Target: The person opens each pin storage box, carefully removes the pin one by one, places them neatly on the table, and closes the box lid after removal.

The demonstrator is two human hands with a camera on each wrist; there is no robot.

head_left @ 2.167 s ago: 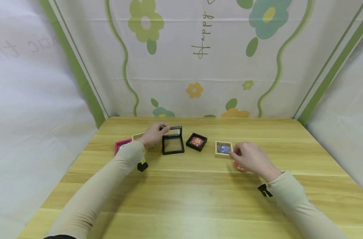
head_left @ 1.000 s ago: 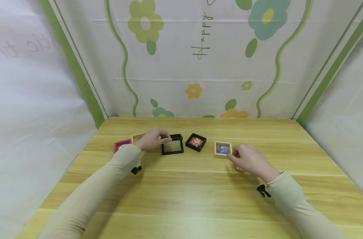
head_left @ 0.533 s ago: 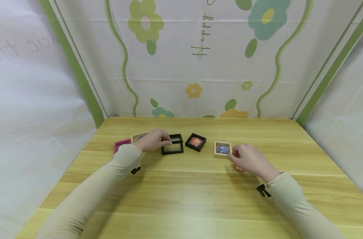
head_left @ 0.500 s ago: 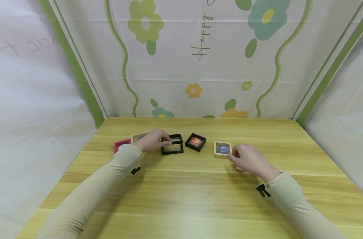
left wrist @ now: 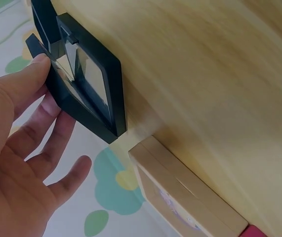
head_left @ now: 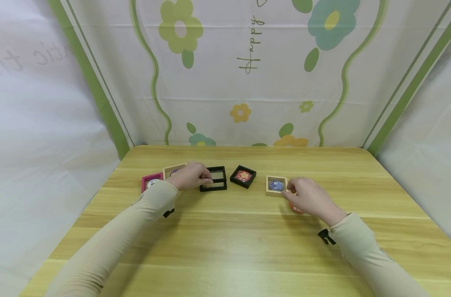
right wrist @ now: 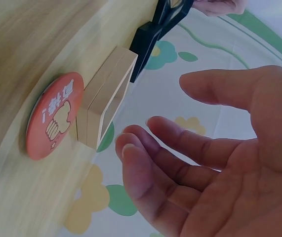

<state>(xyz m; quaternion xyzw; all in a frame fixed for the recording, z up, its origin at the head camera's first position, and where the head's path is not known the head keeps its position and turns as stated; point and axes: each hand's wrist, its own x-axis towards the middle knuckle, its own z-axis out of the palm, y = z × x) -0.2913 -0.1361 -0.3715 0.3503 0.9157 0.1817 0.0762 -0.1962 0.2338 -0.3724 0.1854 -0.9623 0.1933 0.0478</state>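
My left hand (head_left: 190, 176) pinches the edge of the lid of a black display case (head_left: 213, 189). In the left wrist view, the hinged case (left wrist: 117, 98) is part open, lid tilted over the base with clear film panes. The thumb lies on the lid's edge, other fingers below it. My right hand (head_left: 310, 197) hovers with loosely bent fingers, holding nothing. Beside it lie a round red badge (right wrist: 54, 118) with white lettering and a light wooden display case (right wrist: 99, 98), which holds a blue badge (head_left: 276, 185).
A closed black case (head_left: 239, 184) with a red badge sits right of the part-open one. Left of my left hand are another wooden case (left wrist: 180, 173) and a pink case (head_left: 152, 176), each with a badge. A flower-printed curtain (head_left: 210, 74) hangs behind the wooden table (head_left: 225, 247).
The black case's lid has swung down from nearly upright towards its base, my left hand lowering with it. My right hand has hardly moved.
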